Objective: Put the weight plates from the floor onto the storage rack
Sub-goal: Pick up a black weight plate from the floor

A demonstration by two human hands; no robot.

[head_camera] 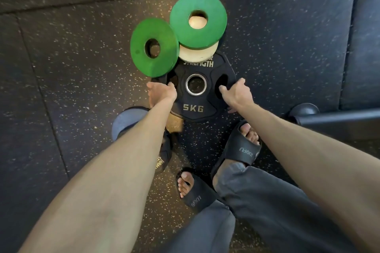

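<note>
- At the left edge of the pile, a blue-grey plate [126, 120] lay flat on the speckled rubber floor [72, 88], partly hidden under the left forearm.
- Just right of it and farther off, a tilted green plate [139, 49] leaned with its lower edge on the black plate [193, 117]. Loose like that, it would likely slide off if the stack were lifted unevenly.
- Left hand [162, 91] was curled round the black plate's left rim, beside the left grip slot; how deep the fingers went could not be told.
- Near that wrist, a tan plate [174, 123] peeked out from under the black plate's near edge.
- At the pile's middle, the black plate, marked 5KG, sat low over the floor between the two hands. It looked stiff, dense and rubber-coated, so heavy for its size but not slippery. The side slots were the sensible places to hold.
- Beyond it, a flat green plate [182, 31] sat on a cream plate [197, 54], which rested on the black plate's far edge.
- Right hand [238, 93] was clamped on the black plate, thumb hooked into the right slot and fingers wrapped over the rim.
- At the far right, a black foot [304, 112] and tube [339, 119] lay on the floor, probably the rack's base. Its pegs were out of view, so nothing could be said of what it held.
</note>
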